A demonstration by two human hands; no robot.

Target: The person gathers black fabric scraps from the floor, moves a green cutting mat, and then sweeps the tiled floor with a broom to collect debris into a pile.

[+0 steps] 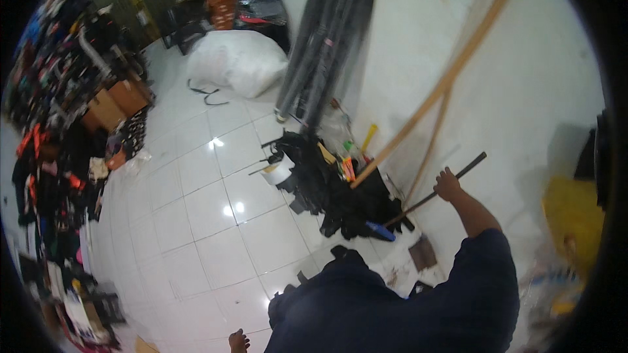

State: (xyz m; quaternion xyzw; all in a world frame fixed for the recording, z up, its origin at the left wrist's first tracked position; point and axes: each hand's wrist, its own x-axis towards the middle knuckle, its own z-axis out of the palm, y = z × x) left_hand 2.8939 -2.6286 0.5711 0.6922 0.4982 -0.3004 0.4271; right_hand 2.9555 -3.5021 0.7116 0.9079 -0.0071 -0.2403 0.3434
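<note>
My right hand (448, 185) is closed around the dark handle of a broom (428, 197), out at the right beside the white wall. The handle slants down to the broom's blue head (381, 231), which rests at the near edge of a heap of black scraps (356, 206). My left hand (239, 341) hangs low near the bottom edge, its fingers slightly bent and apart, holding nothing. A white roll (279, 170) and small colourful wrappers (347, 168) lie among the scraps.
Two wooden poles (435, 95) lean on the wall over the heap. Dark wrapped rolls (327, 42) stand behind it, beside a big white bundle (237, 60). Piled clothes and cardboard boxes (116, 106) line the left of the tiled floor (203, 212). A yellow sack (572, 212) is at far right.
</note>
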